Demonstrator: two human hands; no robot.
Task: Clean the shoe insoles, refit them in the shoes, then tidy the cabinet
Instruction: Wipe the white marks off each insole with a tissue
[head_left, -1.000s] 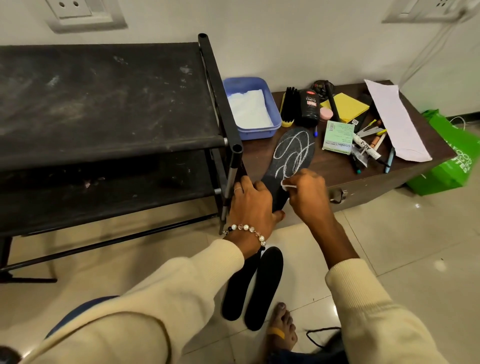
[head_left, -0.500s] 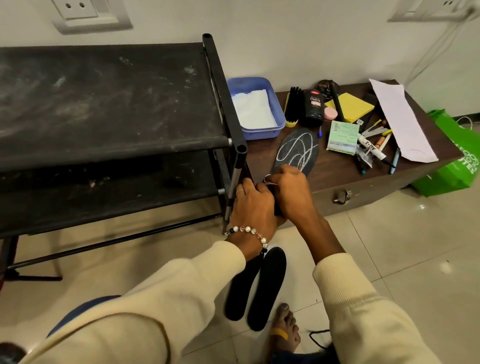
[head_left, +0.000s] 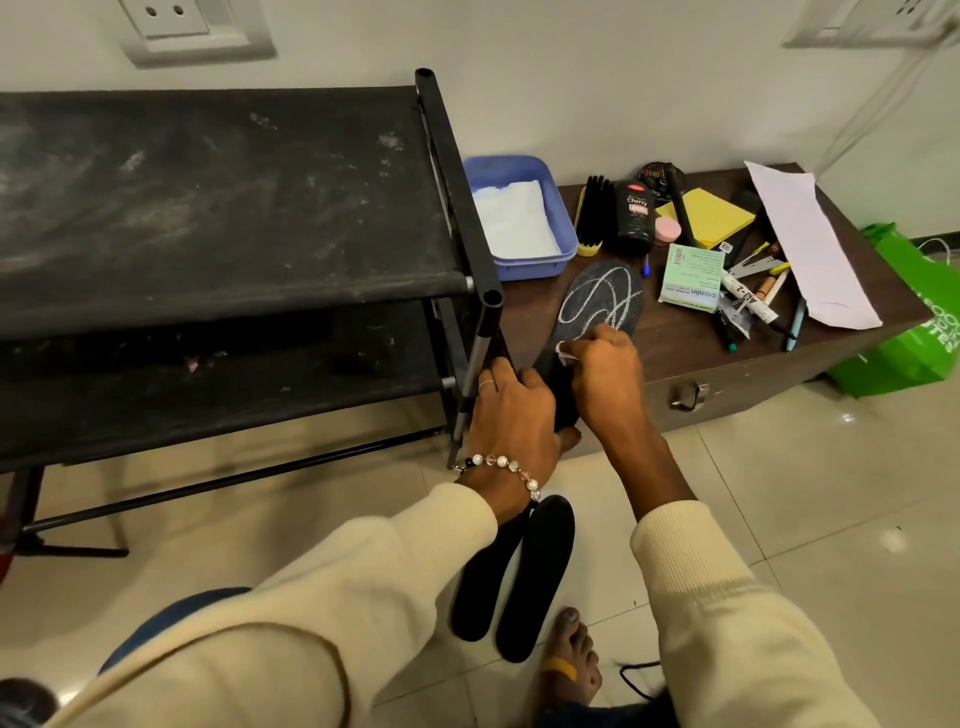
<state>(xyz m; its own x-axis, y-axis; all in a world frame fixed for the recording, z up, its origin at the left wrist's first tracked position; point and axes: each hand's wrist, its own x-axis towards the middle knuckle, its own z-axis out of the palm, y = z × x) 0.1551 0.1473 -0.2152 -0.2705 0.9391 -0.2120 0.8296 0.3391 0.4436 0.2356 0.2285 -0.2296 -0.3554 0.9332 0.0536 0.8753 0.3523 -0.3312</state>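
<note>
Dark insole (head_left: 597, 306) scrawled with white loops, left hand (head_left: 511, 410) fingers gripping its heel

Rack post (head_left: 488, 291) hems left — clutter (head_left: 727, 260) crowds right; cabinet front edge (head_left: 779, 364) seemingly free.

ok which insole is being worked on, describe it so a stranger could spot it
Start at the brown wooden cabinet right of the black shoe rack. The insole lies on its top near the front edge, just in front of the blue tub. Unlike the two plain black insoles on the floor, it carries white scribbled loops.
</note>
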